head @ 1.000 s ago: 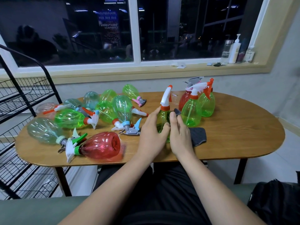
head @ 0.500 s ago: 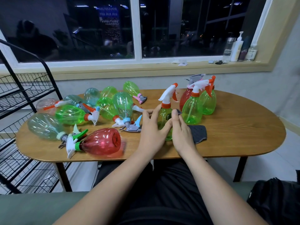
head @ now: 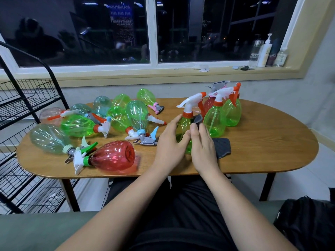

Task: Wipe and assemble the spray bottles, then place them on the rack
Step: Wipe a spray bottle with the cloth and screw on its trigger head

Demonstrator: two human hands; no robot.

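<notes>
A green spray bottle (head: pixel 183 126) with a white and orange trigger head stands upright on the wooden table (head: pixel 262 153). My left hand (head: pixel 170 144) grips its left side. My right hand (head: pixel 204 145) holds a dark grey cloth (head: pixel 221 146) against the bottle's right side; part of the cloth trails on the table. Three assembled bottles (head: pixel 215 120) stand just behind to the right. Several bottles lie on their sides at the left, among them a red one (head: pixel 113 157). The black wire rack (head: pixel 27 109) stands left of the table.
Loose trigger heads (head: pixel 148 139) lie near my left hand. Bottles and a pump dispenser (head: pixel 264 51) stand on the window sill. A black bag (head: pixel 308 221) sits at the lower right. The table's right half is bare wood.
The upright green bottle has tilted and shifted slightly between my hands, and my right hand with the cloth has slid a little up its side. The view has moved closer.
</notes>
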